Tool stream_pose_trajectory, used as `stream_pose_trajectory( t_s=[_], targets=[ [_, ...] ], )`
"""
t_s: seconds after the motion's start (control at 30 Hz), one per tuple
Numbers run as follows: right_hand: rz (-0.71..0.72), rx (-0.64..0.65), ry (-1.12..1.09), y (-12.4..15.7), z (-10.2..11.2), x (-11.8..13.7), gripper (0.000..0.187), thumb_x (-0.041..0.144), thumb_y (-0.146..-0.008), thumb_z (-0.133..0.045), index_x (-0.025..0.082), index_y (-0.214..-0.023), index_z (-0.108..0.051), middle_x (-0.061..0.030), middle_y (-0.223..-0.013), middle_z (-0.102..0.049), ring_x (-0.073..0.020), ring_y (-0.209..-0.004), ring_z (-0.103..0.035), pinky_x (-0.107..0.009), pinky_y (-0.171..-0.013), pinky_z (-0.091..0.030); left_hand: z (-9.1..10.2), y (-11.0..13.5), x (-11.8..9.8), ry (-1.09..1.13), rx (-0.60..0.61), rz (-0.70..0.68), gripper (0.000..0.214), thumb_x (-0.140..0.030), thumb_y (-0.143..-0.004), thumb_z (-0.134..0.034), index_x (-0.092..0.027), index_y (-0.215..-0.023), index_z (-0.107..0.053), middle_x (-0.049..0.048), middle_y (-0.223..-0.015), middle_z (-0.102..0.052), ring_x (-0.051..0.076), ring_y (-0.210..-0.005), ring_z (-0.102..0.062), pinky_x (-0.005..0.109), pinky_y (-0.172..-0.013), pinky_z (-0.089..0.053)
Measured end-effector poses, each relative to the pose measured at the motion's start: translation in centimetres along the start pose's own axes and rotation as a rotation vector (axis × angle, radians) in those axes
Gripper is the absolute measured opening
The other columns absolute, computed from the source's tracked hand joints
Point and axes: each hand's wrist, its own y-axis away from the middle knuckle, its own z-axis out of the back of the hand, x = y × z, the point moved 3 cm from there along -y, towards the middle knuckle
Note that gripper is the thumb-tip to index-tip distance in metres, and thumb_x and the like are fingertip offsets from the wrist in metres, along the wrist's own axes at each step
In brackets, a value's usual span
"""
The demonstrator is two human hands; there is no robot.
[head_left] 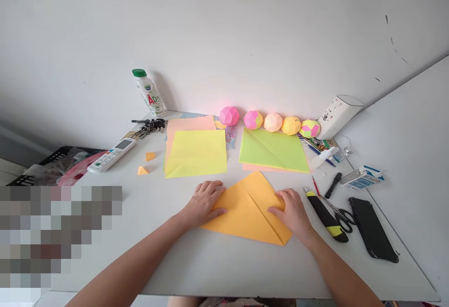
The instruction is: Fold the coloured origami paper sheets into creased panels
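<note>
A sheet of orange paper point(242, 218) lies on the table in front of me, with a crease running slantwise across it. My left hand point(206, 204) holds its left edge, the thumb on top and the fingers along the upper side. At the right edge, my right hand point(293, 211) grips the paper between thumb and fingers. Part of each edge is hidden by the hands. Just beyond are a yellow sheet point(196, 153) over a pink one point(189, 124), and a green sheet point(275, 150). Two small folded orange pieces point(150, 156) sit to the left.
Several faceted paper balls point(229, 116) line the wall. At left stand a bottle point(150, 94), keys point(152, 127) and a remote control point(112, 155). To the right lie a utility knife point(324, 216), scissors point(340, 213), a phone point(373, 230), a small box point(361, 177) and a white container point(338, 116).
</note>
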Motion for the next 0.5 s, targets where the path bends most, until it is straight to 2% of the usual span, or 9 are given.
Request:
stream_pose_trajectory(
  t_s=[0.17,0.33,0.5],
  targets=[
    [-0.009,0.023,-0.013,-0.05,0.04,0.06,0.03,0.036,-0.074,-0.069,0.023,-0.098,-0.056,-0.0067,-0.098,-0.059,-0.0268,-0.096,-0.057,-0.041,-0.081,-0.048,-0.22,0.0,0.27,-0.01,0.004,0.007,0.047,-0.052,-0.09,-0.045,-0.023,-0.126,-0.05,0.0114,-0.127,-0.05,0.029,-0.111,-0.045,0.049,-0.096,-0.037],
    [-0.028,0.052,-0.011,-0.18,0.26,0.31,0.031,0.035,-0.073,-0.069,0.023,-0.098,-0.056,-0.0049,-0.087,-0.058,-0.0247,-0.085,-0.057,-0.039,-0.076,-0.048,-0.22,0.08,0.38,-0.013,0.008,0.005,0.046,-0.051,-0.09,-0.046,-0.024,-0.128,-0.05,0.0112,-0.127,-0.05,0.03,-0.113,-0.044,0.049,-0.097,-0.037],
    [-0.047,0.063,-0.028,-0.21,0.33,0.27,0.034,0.037,-0.074,-0.068,0.024,-0.103,-0.057,-0.007,-0.096,-0.058,-0.0255,-0.089,-0.059,-0.04,-0.077,-0.048,-0.19,0.0,0.38,-0.01,0.015,0.001,0.046,-0.049,-0.091,-0.045,-0.023,-0.128,-0.05,0.0115,-0.128,-0.05,0.029,-0.113,-0.044,0.05,-0.097,-0.037]
  ],
)
